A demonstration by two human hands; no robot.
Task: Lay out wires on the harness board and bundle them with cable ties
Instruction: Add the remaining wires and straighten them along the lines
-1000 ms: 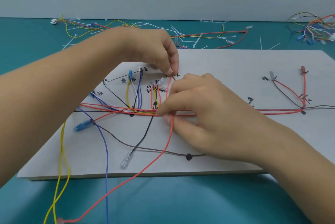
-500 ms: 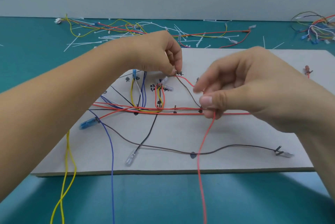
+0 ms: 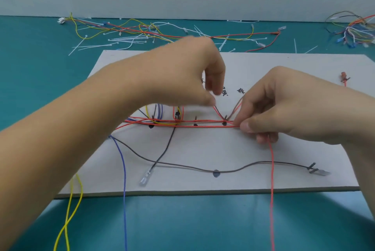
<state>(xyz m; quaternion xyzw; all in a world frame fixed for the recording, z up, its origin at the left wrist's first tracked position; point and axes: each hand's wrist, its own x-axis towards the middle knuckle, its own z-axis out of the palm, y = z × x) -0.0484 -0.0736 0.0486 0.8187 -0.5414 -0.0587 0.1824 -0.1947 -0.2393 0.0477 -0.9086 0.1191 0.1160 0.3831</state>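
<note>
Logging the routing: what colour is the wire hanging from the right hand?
Red: the wire shows best in the head view, dropping below the right hand.

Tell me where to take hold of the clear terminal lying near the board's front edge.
Pinch the clear terminal across its two long sides, near where its black wire enters, coming from above on the front-edge side. It lies flat on the board, slanted, nothing on top of it, away from the red wire that the right hand pinches.
</note>
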